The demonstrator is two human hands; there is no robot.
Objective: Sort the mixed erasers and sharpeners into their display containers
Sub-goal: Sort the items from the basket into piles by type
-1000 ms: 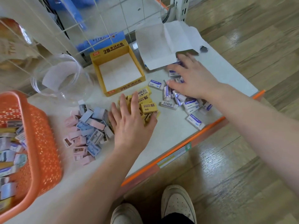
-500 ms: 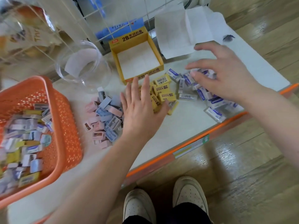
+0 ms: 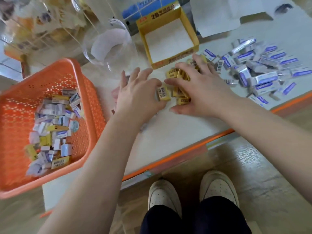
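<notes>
Left hand (image 3: 138,93) pinches a yellow eraser (image 3: 163,94), right hand (image 3: 200,92) flat on yellow pile (image 3: 172,73); I'd scoop both into box (image 3: 172,60) at twelve o'clock.

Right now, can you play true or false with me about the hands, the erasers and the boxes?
The yellow box is full of erasers. False: it is empty, and its white bottom shows.
The left hand pinches a yellow eraser. True.
The orange basket holds a mix of little packs. True.
The right hand holds up a blue-and-white eraser. False: it rests with spread fingers on the yellow pile, and the blue-and-white erasers lie heaped beside it.
</notes>
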